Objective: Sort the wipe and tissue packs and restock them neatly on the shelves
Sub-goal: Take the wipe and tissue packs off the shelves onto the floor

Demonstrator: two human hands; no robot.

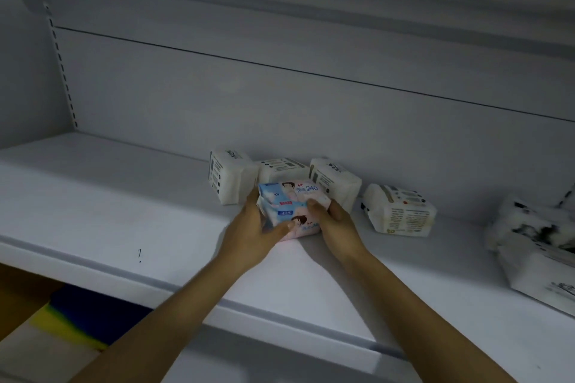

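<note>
**Both hands on the pink-and-blue pack, mid-shelf**

Nearest us, under the shelf (124, 214) and its front lip, there's something blue and yellow (81, 314), too blurred to name. Up on the smooth white shelf, the left hand (249, 227) and right hand (334, 221) clasp the pink-and-blue pack (289, 207) from either end, thumbs over the front and fingers wrapped round the sides. Its base looks to be down on the shelf. The wrapper is glossy soft film over a squashy pillow shape. It may be two packs stacked; hard to tell.

My call: squeeze lightly so the film doesn't crumple, square it to the shelf edge with the print forward, and place it apart from the whites.

Just behind, three white packs (230, 179) stand in a loose row. A fourth white pack (399, 211) lies to the right, with blurred packs (535, 227) further right still. Farthest off is the plain matte back panel (280, 96).
</note>
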